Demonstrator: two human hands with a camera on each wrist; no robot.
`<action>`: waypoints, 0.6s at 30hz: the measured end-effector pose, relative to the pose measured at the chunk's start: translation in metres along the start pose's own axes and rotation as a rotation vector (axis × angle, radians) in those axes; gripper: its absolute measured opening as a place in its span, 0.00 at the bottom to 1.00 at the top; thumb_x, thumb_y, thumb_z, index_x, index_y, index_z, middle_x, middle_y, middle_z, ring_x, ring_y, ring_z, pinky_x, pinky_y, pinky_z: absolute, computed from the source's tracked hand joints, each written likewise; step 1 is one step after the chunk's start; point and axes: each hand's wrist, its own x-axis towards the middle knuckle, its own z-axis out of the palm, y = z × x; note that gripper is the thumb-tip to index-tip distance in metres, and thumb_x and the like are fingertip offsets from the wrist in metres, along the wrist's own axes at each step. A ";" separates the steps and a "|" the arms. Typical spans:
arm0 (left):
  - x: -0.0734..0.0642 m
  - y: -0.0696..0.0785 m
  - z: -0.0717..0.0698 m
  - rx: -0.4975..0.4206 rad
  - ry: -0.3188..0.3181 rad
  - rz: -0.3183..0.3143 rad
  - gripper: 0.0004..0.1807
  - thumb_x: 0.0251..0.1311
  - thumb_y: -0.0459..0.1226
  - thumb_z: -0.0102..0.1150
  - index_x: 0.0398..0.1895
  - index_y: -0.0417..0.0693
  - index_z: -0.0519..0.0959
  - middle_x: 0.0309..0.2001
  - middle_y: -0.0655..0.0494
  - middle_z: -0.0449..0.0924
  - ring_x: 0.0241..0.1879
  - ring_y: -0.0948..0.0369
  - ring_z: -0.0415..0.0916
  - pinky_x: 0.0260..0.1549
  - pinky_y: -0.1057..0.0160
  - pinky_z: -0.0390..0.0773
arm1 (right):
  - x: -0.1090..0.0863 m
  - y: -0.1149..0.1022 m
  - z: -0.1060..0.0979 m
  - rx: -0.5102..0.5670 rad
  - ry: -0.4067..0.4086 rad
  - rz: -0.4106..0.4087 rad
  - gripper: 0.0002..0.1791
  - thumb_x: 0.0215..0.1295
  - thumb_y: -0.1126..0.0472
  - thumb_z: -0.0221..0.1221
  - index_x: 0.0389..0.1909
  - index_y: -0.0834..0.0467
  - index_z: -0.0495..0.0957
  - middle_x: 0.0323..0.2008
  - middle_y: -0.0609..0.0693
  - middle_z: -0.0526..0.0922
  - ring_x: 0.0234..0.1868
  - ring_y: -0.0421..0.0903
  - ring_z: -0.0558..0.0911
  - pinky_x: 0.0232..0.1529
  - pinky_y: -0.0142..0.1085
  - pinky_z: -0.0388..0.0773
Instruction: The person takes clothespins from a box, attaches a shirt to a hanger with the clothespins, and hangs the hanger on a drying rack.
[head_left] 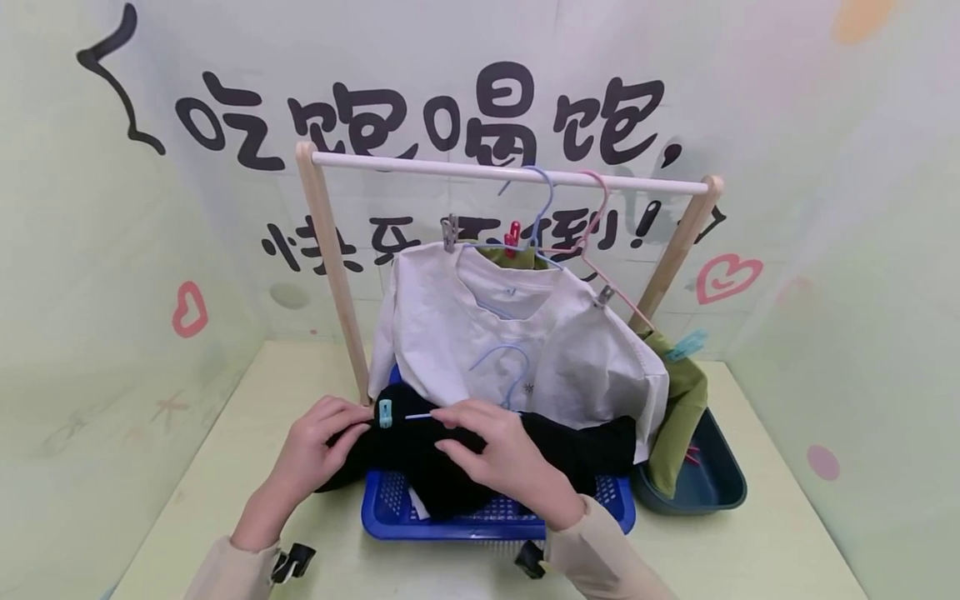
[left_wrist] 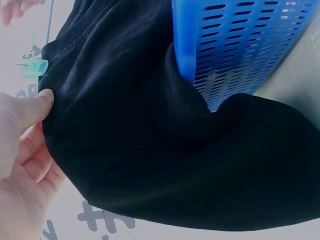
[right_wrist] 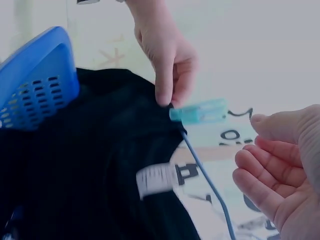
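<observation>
A black shirt (head_left: 442, 475) lies draped across the blue basket, a blue hanger (right_wrist: 214, 190) running along its collar. A teal clothespin (head_left: 386, 413) clips the shirt's shoulder at the hanger's end. Just beside that clip, my left hand (head_left: 318, 446) pinches the shoulder edge, thumb in front and fingers behind, as the left wrist view shows. My right hand (head_left: 498, 446) hovers over the collar area with thumb and fingers parted. In the right wrist view, its fingers stand apart from the hanger and hold nothing. A white label (right_wrist: 157, 180) shows inside the collar.
Behind the basket (head_left: 495, 529), a rack (head_left: 450, 169) carries a white shirt (head_left: 435, 317) and a green garment (head_left: 678, 417) on hangers with clips. At right stands a dark bin (head_left: 712, 500) with red pieces inside. The pale table (head_left: 247, 433) extends to the left.
</observation>
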 end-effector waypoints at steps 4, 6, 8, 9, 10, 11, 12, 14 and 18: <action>-0.001 0.000 0.000 -0.004 0.012 0.014 0.20 0.67 0.45 0.50 0.31 0.37 0.83 0.31 0.50 0.80 0.33 0.57 0.74 0.39 0.76 0.70 | -0.019 0.002 -0.017 0.014 0.067 0.011 0.17 0.48 0.72 0.68 0.42 0.63 0.80 0.37 0.54 0.83 0.39 0.45 0.82 0.43 0.30 0.78; -0.001 -0.001 0.001 -0.009 0.025 0.031 0.20 0.67 0.45 0.50 0.31 0.38 0.83 0.32 0.50 0.81 0.33 0.57 0.74 0.39 0.76 0.71 | -0.029 0.003 -0.026 0.012 0.098 0.033 0.16 0.49 0.72 0.67 0.42 0.63 0.81 0.37 0.55 0.83 0.38 0.46 0.82 0.42 0.31 0.78; -0.002 -0.003 0.002 -0.012 0.037 0.042 0.20 0.67 0.45 0.50 0.31 0.38 0.83 0.32 0.51 0.81 0.33 0.58 0.74 0.39 0.76 0.71 | -0.039 0.005 -0.034 0.001 0.123 0.060 0.15 0.49 0.72 0.67 0.41 0.64 0.81 0.36 0.55 0.83 0.37 0.46 0.83 0.42 0.31 0.78; -0.002 -0.004 0.003 -0.013 0.041 0.045 0.20 0.67 0.45 0.50 0.32 0.38 0.84 0.32 0.51 0.81 0.33 0.58 0.75 0.39 0.77 0.71 | -0.043 0.005 -0.037 -0.001 0.134 0.076 0.15 0.49 0.73 0.67 0.40 0.65 0.81 0.36 0.56 0.84 0.36 0.47 0.83 0.41 0.31 0.78; -0.003 -0.005 0.003 -0.014 0.045 0.044 0.20 0.67 0.45 0.51 0.32 0.38 0.84 0.32 0.51 0.81 0.33 0.58 0.75 0.39 0.77 0.71 | -0.047 0.006 -0.041 -0.006 0.140 0.093 0.15 0.48 0.73 0.67 0.40 0.65 0.81 0.35 0.56 0.84 0.36 0.46 0.83 0.41 0.30 0.78; -0.003 -0.005 0.003 -0.015 0.047 0.042 0.20 0.67 0.45 0.51 0.32 0.38 0.84 0.32 0.51 0.81 0.33 0.58 0.75 0.39 0.77 0.71 | -0.051 0.006 -0.043 -0.007 0.145 0.110 0.15 0.48 0.74 0.67 0.40 0.66 0.81 0.35 0.56 0.84 0.35 0.47 0.83 0.40 0.29 0.78; -0.004 -0.006 0.003 -0.017 0.050 0.039 0.20 0.67 0.45 0.51 0.32 0.38 0.84 0.32 0.51 0.81 0.33 0.58 0.75 0.39 0.77 0.70 | -0.055 0.007 -0.045 -0.008 0.147 0.127 0.16 0.47 0.74 0.67 0.40 0.66 0.81 0.35 0.56 0.83 0.35 0.47 0.83 0.40 0.29 0.78; -0.005 -0.006 0.004 -0.017 0.053 0.033 0.20 0.66 0.45 0.51 0.32 0.38 0.84 0.32 0.51 0.81 0.33 0.59 0.74 0.39 0.78 0.70 | -0.062 0.008 -0.049 -0.008 0.149 0.165 0.17 0.45 0.76 0.67 0.39 0.66 0.81 0.34 0.56 0.83 0.34 0.46 0.83 0.39 0.27 0.77; -0.007 -0.007 0.005 -0.016 0.052 0.024 0.20 0.66 0.46 0.51 0.31 0.38 0.84 0.31 0.53 0.81 0.32 0.60 0.74 0.39 0.78 0.71 | -0.075 0.009 -0.056 -0.030 0.162 0.236 0.17 0.44 0.76 0.67 0.39 0.66 0.81 0.34 0.56 0.83 0.34 0.46 0.83 0.39 0.26 0.77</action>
